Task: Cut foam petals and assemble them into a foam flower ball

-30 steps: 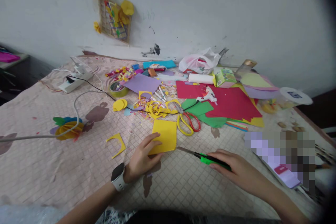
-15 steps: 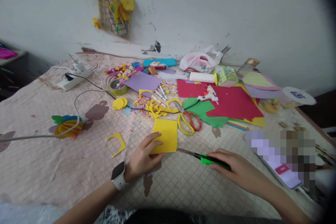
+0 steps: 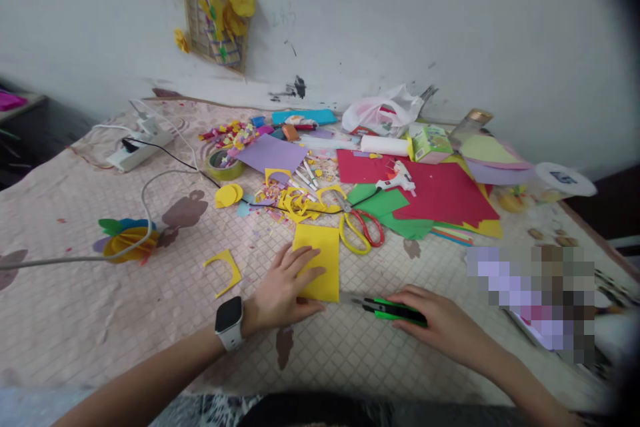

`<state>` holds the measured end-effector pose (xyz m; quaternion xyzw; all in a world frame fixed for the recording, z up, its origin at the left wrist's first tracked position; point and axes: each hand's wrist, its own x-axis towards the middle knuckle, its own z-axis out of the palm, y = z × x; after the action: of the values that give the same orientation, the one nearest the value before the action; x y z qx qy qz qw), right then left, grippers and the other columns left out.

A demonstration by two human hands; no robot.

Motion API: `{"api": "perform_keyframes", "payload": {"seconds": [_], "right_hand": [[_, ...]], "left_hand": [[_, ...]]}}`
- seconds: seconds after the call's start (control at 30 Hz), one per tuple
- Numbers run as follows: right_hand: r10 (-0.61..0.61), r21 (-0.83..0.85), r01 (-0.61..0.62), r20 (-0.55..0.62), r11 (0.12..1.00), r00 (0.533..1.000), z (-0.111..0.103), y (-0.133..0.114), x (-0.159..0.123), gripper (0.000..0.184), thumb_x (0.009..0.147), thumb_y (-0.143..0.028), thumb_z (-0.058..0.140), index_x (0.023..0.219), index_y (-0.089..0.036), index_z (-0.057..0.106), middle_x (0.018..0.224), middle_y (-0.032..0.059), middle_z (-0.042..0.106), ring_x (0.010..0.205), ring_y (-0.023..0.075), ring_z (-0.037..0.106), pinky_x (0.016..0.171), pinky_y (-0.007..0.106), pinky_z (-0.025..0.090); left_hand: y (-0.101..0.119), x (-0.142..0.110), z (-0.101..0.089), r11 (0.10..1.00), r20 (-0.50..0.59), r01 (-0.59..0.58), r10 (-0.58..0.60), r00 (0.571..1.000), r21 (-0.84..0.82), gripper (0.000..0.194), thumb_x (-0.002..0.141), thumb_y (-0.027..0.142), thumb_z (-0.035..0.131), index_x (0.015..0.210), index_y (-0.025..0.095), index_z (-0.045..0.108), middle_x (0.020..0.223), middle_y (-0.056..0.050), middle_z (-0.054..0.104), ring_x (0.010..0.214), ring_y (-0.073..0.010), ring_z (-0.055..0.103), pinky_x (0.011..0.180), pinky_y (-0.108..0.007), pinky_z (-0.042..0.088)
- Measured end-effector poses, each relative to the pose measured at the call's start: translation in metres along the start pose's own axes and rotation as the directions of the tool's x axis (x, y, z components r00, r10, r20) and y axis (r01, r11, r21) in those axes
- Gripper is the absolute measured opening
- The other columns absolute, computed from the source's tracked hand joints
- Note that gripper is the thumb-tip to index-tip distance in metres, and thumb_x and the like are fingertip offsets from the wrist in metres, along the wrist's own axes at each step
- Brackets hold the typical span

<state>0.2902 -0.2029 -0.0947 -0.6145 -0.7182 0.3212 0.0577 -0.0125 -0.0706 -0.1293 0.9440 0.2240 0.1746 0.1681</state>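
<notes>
pointing left, axis crosswise: cutter | right grip clasping it | left grip unclenched

Faint handwriting on the wall seems to read 283; the blue mark on the round lid is illegible.

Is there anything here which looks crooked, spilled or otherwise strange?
Yes: the flower-decorated wall hanging looks crooked, its top edge sloping down rightward, and black smears mar the wall. Yellow scraps lie in a loose heap, with a black cord running across them.
</notes>
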Motion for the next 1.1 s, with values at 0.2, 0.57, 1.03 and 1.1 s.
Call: {"api": "perform_keyframes", "payload": {"seconds": [0.2, 0.57, 1.03, 1.1], "right_hand": [[-0.031, 0.038, 0.036, -0.119, 0.999, 0.992, 0.023, 0.004, -0.003, 0.027, 0.091, -0.031, 0.062, 0.116, -0.022, 0.067, 0.108, 0.0086, 0.070, 0.100, 0.0238, 0.067, 0.087, 0.039, 0.056], [-0.164, -0.031, 0.162, -0.265, 0.986, 0.950, 0.045, -0.007, 0.016, 0.032, 0.088, -0.018, 0.063, 0.119, -0.022, 0.066, 0.104, 0.0091, 0.066, 0.095, 0.0231, 0.064, 0.082, 0.037, 0.057], [-0.253, -0.013, 0.261, -0.296, 0.965, 0.921, 0.054, -0.009, 0.015, 0.039, 0.092, -0.018, 0.057, 0.130, -0.027, 0.060, 0.105, 0.0088, 0.066, 0.095, 0.0234, 0.063, 0.081, 0.038, 0.057], [-0.254, -0.012, 0.262, -0.299, 0.965, 0.920, 0.056, -0.008, 0.012, 0.040, 0.092, -0.019, 0.058, 0.131, -0.028, 0.059, 0.106, 0.0086, 0.066, 0.096, 0.0234, 0.063, 0.081, 0.039, 0.057]], "left_hand": [[-0.010, 0.022, 0.000, 0.956, 0.244, -0.288, 0.293, 0.925, -0.057, 0.055, 0.093, 0.052, 0.051, 0.143, 0.032, 0.043, 0.157, -0.004, 0.036, 0.147, -0.0308, 0.024, 0.119, -0.059, 0.009], [-0.015, 0.022, 0.008, 0.948, 0.228, -0.285, 0.312, 0.922, -0.145, 0.055, 0.094, 0.045, 0.050, 0.147, 0.033, 0.038, 0.156, -0.006, 0.037, 0.145, -0.0307, 0.028, 0.118, -0.059, 0.013], [-0.016, 0.023, 0.010, 0.951, 0.249, -0.272, 0.301, 0.921, -0.145, 0.052, 0.095, 0.046, 0.047, 0.146, 0.035, 0.039, 0.157, -0.004, 0.036, 0.147, -0.0298, 0.025, 0.118, -0.057, 0.014], [-0.016, 0.022, 0.011, 0.951, 0.249, -0.273, 0.302, 0.920, -0.144, 0.052, 0.095, 0.047, 0.047, 0.145, 0.034, 0.040, 0.157, -0.005, 0.036, 0.147, -0.0301, 0.025, 0.118, -0.057, 0.014]]}}
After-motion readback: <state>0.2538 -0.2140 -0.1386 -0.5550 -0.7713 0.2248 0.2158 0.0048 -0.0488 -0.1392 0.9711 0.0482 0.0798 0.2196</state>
